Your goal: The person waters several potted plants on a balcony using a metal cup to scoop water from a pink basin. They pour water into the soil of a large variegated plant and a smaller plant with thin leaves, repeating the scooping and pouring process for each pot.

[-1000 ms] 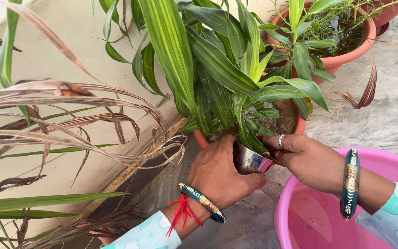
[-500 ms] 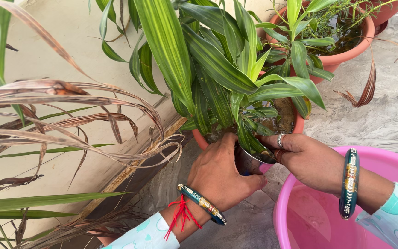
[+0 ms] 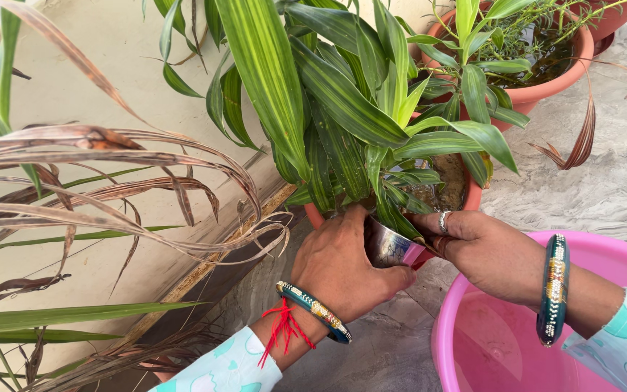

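Note:
A small shiny steel cup (image 3: 390, 249) is tipped against the rim of a terracotta pot (image 3: 472, 196) that holds a striped green plant (image 3: 342, 101). My left hand (image 3: 342, 268) wraps around the cup from the left, with a beaded bangle and red thread on its wrist. My right hand (image 3: 484, 250), wearing a ring and a green bangle, grips the cup from the right. Leaves hide the cup's mouth and most of the wet soil.
A pink plastic tub (image 3: 538, 327) with water sits at the lower right under my right arm. A second terracotta pot (image 3: 546, 87) with a plant stands behind. Dry brown leaves (image 3: 110, 181) arch along the cream wall at left. The floor is grey stone.
The cup dipped deeper under the leaves half a second ago and has come back up slightly. My left hand has shifted a little upward along it.

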